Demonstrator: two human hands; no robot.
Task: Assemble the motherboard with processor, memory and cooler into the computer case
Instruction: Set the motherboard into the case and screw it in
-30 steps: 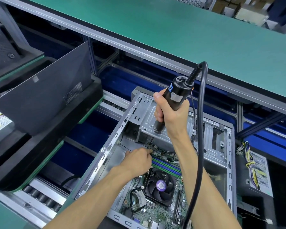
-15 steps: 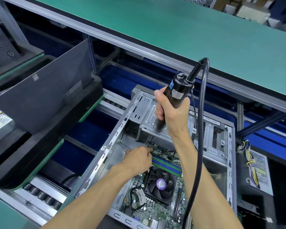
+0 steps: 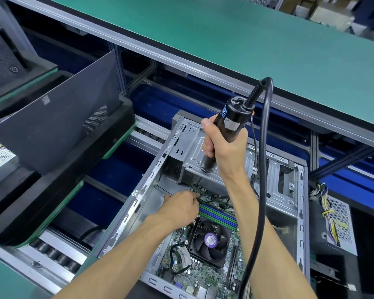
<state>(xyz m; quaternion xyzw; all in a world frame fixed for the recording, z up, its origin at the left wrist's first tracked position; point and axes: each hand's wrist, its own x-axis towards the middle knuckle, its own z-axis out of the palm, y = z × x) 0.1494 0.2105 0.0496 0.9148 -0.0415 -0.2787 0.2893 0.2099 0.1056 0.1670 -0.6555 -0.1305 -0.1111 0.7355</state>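
Two bare forearms reach from the near edge of the view toward the far side. The left arm enters at the near left and angles to the far right, ending in the left hand, which lies low, back of the hand up, its fingers curled forward and down so that their tips are hidden. The right arm enters at the near right and rises more steeply, wrist bent. The right hand is held higher and farther than the left, fingers and thumb wrapped in a fist around the upright body of a black electric screwdriver, knuckles facing left.
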